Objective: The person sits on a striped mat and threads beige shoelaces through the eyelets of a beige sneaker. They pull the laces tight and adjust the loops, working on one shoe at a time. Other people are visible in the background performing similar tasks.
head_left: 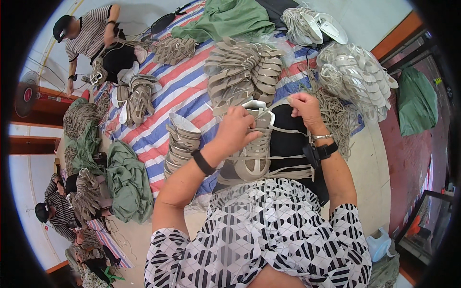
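Shoe (pixel 253 165) lying on the lap (pixel 287 148), toe pointing toward the body, between two working hands.
Left hand (pixel 237 127) is curling over the tongue end, its exact grip hidden; right hand (pixel 306 109) is pinching what looks like one of the laces (pixel 290 130). The shoe is looking light and soft, likely folding easily, so its collar sides are probably offering the surest hold; the laces are looking limp. Around it, a fan (pixel 26 94) is standing leftmost, a co-worker (pixel 93 31) is sitting, a striped sheet (pixel 189 89) is bearing stacked shoes (pixel 245 72), and a green bag (pixel 417 103) is resting rightmost.
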`<action>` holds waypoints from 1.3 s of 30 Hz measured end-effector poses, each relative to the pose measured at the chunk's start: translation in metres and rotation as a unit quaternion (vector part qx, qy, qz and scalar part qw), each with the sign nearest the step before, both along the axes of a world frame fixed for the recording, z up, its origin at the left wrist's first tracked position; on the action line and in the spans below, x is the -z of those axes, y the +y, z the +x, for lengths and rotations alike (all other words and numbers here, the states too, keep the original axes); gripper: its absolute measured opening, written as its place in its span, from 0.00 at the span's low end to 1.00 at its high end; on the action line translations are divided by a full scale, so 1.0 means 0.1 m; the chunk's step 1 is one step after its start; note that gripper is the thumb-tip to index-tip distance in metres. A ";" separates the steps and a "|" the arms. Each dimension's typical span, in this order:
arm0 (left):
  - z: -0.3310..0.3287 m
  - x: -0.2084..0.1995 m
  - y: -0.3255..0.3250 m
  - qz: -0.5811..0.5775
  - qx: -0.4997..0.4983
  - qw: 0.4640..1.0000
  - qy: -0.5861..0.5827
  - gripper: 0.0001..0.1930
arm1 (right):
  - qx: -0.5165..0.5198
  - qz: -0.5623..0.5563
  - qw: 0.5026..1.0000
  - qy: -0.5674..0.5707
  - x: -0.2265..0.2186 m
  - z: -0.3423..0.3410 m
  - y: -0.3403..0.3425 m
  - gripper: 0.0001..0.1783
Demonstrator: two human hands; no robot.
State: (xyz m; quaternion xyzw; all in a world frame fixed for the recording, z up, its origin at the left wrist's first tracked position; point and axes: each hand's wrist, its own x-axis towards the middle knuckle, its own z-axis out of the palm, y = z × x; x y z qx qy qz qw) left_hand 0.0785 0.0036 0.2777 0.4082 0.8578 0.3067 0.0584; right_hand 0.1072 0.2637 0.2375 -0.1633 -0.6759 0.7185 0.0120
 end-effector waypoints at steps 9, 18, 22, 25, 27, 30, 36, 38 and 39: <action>-0.08 -0.05 -0.23 0.058 0.073 0.995 0.027 0.09 | 0.300 -0.389 0.866 0.089 0.13 0.33 1.25 0.08; 0.22 0.27 -0.08 0.154 -0.102 0.981 0.065 0.11 | 0.075 -0.344 0.888 0.294 -0.96 0.77 0.96 0.09; -0.01 -0.04 -0.03 0.299 -0.217 0.903 -0.219 0.12 | -0.075 -0.079 0.917 0.383 -1.86 0.91 0.31 0.10; -0.19 -0.50 0.27 0.216 -0.083 0.949 -0.213 0.15 | -0.209 0.050 0.866 0.453 -2.16 0.86 -0.15 0.13; -0.05 -0.73 0.39 0.202 0.111 0.947 -0.223 0.18 | -0.268 0.103 0.850 0.442 -2.29 0.83 -0.29 0.13; 0.07 -0.79 0.39 0.211 0.165 0.897 -0.351 0.18 | -0.234 0.077 0.862 0.443 -2.28 0.79 -0.25 0.12; -0.39 -0.28 -0.35 0.496 -0.153 0.755 -0.400 0.10 | 0.069 -0.374 0.868 0.321 -1.37 0.72 0.26 0.05; -0.50 -0.18 -0.81 0.536 -0.239 0.673 -0.450 0.08 | -0.152 -0.618 0.728 0.253 -0.91 0.67 0.53 0.05; -0.53 -0.11 -0.99 0.556 -0.317 0.628 -0.443 0.08 | -0.055 -0.475 0.860 0.180 -0.70 0.68 0.65 0.05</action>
